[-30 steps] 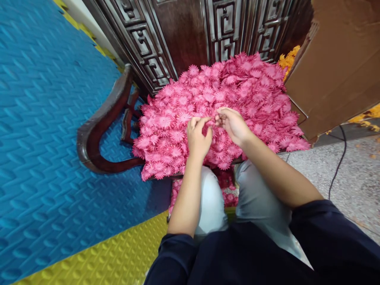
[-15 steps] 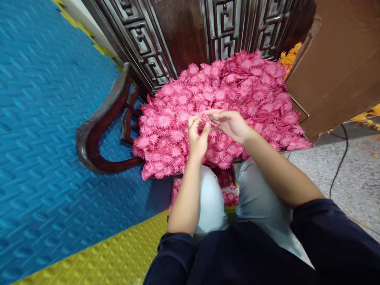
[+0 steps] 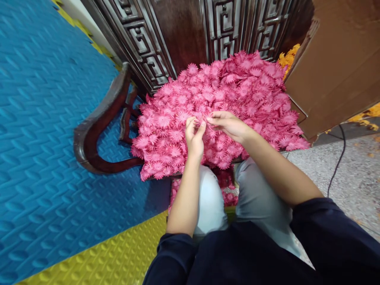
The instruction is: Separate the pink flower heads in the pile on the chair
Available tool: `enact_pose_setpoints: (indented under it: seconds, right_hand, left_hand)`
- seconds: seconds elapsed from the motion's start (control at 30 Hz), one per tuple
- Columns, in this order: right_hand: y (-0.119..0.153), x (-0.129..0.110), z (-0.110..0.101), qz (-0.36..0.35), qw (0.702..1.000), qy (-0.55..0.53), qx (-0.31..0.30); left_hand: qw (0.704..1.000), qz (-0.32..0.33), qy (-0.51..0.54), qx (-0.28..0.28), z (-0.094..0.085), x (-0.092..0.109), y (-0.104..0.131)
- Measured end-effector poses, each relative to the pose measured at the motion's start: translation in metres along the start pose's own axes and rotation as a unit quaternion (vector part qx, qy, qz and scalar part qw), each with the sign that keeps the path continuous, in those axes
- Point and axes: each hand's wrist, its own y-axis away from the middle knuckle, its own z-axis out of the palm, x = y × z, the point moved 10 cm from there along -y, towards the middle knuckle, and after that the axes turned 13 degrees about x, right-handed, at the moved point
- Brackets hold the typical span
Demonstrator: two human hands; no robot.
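Above the front part of a heap of pink artificial flowers (image 3: pixel 252 91), my two hands are close together. My left hand (image 3: pixel 195 138) has its thumb and fingers closed on a pink artificial flower (image 3: pixel 201 118), which is hard to tell from the heap behind it. From the right, my right hand (image 3: pixel 230 126) reaches in with its fingertips pinched together at the same flower's edge. Its other fingers lie stretched alongside, and what sits right between its fingertips is partly hidden.
The heap covers the seat of a dark wooden chair with a curved armrest (image 3: pixel 89 154) and carved back (image 3: pixel 184 35). A cardboard box (image 3: pixel 341 63) stands at right, with orange flowers (image 3: pixel 287 59) beside it. A black cable (image 3: pixel 337 170) crosses the speckled floor. Blue matting (image 3: pixel 38 138) lies left.
My right hand's fingers have drawn together at the flower, where they were more spread before. My left hand has shifted slightly left and down.
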Motion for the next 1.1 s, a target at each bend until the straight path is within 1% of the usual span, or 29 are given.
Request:
enact_pose_setpoints:
  seconds: [0.07,0.17,0.23,0.33,0.4,0.43,0.5,0.53,0.57,0.6,0.63,0.7,0.73,0.77,0.83,0.87,0.97,1.0,1.03,1.1]
  right_hand:
    - [-0.005,-0.002,-0.004,-0.023,0.999,-0.013,0.018]
    - [-0.014,-0.001,-0.012,-0.039,0.997,-0.026,0.063]
    - [-0.016,0.001,-0.013,-0.044,0.994,-0.029,0.091]
    - [-0.013,0.000,-0.007,-0.063,0.991,-0.039,0.113]
    - [-0.011,-0.003,-0.004,-0.081,0.988,-0.046,0.122]
    - [-0.012,-0.003,-0.008,-0.085,0.985,-0.047,0.140]
    - [-0.016,-0.001,-0.030,-0.068,0.973,-0.047,0.218]
    - [-0.017,0.005,-0.050,-0.035,0.957,-0.043,0.284]
    - [-0.017,0.012,-0.068,0.000,0.939,-0.044,0.342]
    - [-0.018,0.009,-0.081,-0.008,0.926,-0.038,0.375]
    - [-0.020,0.000,-0.089,-0.051,0.922,-0.017,0.384]
    - [-0.022,-0.016,-0.089,-0.135,0.924,0.019,0.357]
    - [-0.021,-0.020,-0.083,-0.164,0.927,0.031,0.336]
    - [-0.019,-0.020,-0.075,-0.178,0.931,0.041,0.316]
    - [-0.016,-0.011,-0.058,-0.157,0.944,0.038,0.287]
    - [-0.017,-0.003,-0.049,-0.125,0.956,0.020,0.265]
    - [-0.019,0.012,-0.019,-0.048,0.984,-0.033,0.167]
    - [-0.020,0.013,-0.013,-0.034,0.988,-0.042,0.145]
    - [-0.021,0.013,-0.011,-0.023,0.989,-0.046,0.137]
    - [-0.021,0.012,-0.013,-0.009,0.989,-0.046,0.137]
  left_hand:
    - [1.000,0.018,-0.021,-0.010,0.002,0.001,0.000]
    - [0.996,0.053,-0.066,-0.017,0.004,0.004,0.001]
    - [0.994,0.073,-0.084,-0.005,0.003,0.007,0.000]
    - [0.989,0.109,-0.101,0.018,-0.001,0.014,0.001]
    - [0.984,0.135,-0.114,0.028,-0.003,0.022,0.003]
    - [0.980,0.152,-0.123,0.034,-0.004,0.029,0.006]
    - [0.971,0.191,-0.137,0.048,-0.006,0.047,0.015]
    - [0.966,0.211,-0.137,0.062,-0.007,0.057,0.021]
    - [0.965,0.218,-0.130,0.071,-0.008,0.064,0.026]
    - [0.967,0.208,-0.114,0.091,-0.010,0.068,0.031]
    - [0.971,0.188,-0.096,0.109,-0.012,0.069,0.034]
    - [0.985,0.114,-0.068,0.112,-0.008,0.058,0.036]
    - [0.988,0.079,-0.060,0.117,-0.007,0.050,0.036]
    - [0.990,0.047,-0.055,0.121,-0.006,0.042,0.035]
    - [0.990,0.001,-0.053,0.132,-0.007,0.028,0.032]
    - [0.989,-0.014,-0.053,0.135,-0.008,0.022,0.031]
    - [0.989,-0.039,-0.042,0.134,-0.011,0.011,0.027]
    - [0.989,-0.042,-0.039,0.137,-0.012,0.010,0.027]
    - [0.988,-0.043,-0.036,0.146,-0.015,0.009,0.026]
    - [0.984,-0.039,-0.037,0.172,-0.022,0.008,0.024]
